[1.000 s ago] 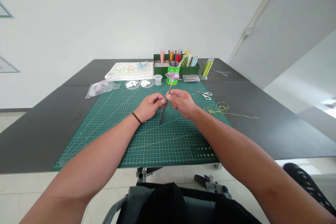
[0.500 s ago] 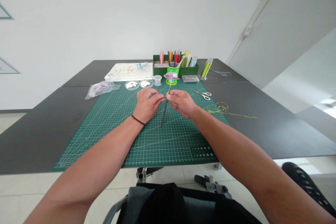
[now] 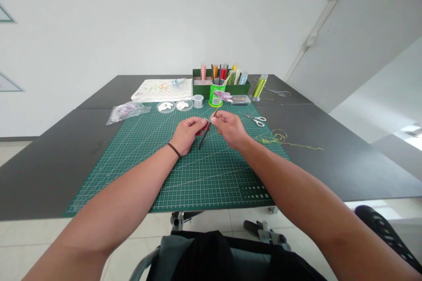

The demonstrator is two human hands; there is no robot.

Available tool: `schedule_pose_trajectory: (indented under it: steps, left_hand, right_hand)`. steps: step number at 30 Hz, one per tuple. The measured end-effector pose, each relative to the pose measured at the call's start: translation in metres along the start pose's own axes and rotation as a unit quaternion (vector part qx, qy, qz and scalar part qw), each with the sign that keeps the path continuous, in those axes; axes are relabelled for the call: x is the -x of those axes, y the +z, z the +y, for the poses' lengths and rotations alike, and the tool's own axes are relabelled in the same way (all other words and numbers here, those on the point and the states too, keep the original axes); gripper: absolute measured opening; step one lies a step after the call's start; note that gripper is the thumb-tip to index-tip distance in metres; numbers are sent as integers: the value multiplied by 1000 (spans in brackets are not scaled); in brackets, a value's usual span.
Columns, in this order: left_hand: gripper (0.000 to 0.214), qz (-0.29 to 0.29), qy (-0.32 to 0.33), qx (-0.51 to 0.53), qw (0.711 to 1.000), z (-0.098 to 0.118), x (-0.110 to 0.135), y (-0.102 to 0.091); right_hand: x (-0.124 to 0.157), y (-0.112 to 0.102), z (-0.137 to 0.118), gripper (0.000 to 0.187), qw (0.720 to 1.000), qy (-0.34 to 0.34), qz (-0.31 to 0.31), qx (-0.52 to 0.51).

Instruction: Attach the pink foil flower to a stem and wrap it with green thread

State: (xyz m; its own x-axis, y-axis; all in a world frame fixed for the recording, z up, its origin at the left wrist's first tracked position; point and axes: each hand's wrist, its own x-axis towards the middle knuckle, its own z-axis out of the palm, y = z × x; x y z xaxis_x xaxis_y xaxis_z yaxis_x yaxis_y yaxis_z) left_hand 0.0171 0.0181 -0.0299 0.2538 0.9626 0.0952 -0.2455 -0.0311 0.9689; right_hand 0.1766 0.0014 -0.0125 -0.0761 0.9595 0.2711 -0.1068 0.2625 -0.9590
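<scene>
A light purple artificial flower (image 3: 223, 96) leans to the right on a thin stem, dark along its lower part (image 3: 202, 140). My right hand (image 3: 231, 128) is closed, with thumb and forefinger pinching the stem below the bloom. My left hand (image 3: 189, 134) is closed too, its thumb and fingertips pinched against the stem just left of the right fingertips. Any fine thread between the fingers is too small to make out. Both hands are above the green cutting mat (image 3: 198, 180).
Behind the hands stand a green can (image 3: 216, 100) of sticks and a dark green box (image 3: 206, 90) of thread spools. White-handled scissors (image 3: 259, 120) and tangled yellow-green thread (image 3: 275, 138) lie right. Dishes of white pieces (image 3: 165, 106), a plastic bag (image 3: 125, 112) and papers (image 3: 161, 90) are left.
The flower has tipped over to the right and its stem now slants more, the lower end shifting left and up. My left hand has turned, its fingers now lower and gathered together.
</scene>
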Motion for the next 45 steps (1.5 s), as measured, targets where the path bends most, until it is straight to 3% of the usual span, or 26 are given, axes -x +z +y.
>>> schedule_pose_trajectory:
  steps: [5, 12, 19, 26, 29, 35, 41, 45]
  left_hand:
    - [34, -44, -50, 24, 998, 2, 1, 0]
    - [40, -22, -68, 88, 994, 2, 1, 2]
    - [42, 8, -19, 44, 999, 1, 3, 7]
    - [31, 31, 67, -113, 991, -6, 4, 1]
    - [18, 29, 135, -221, 965, -4, 6, -1]
    - [10, 46, 284, -403, 869, 1, 8, -2]
    - [17, 34, 318, -478, 818, 4, 9, -2]
    - [21, 25, 326, -499, 803, 5, 11, -1]
  right_hand:
    - [1, 1, -1, 36, 1000, 8, -7, 12]
    - [1, 2, 1, 37, 1000, 7, 3, 13]
    - [0, 3, 3, 42, 1000, 18, 11, 20]
    - [0, 4, 3, 40, 999, 33, 7, 24]
    - [0, 5, 3, 40, 999, 39, 14, 20]
    - [-1, 7, 4, 43, 997, 57, 39, 29]
    - [-1, 9, 4, 44, 996, 68, 48, 23]
    - [0, 10, 2, 44, 996, 69, 57, 22]
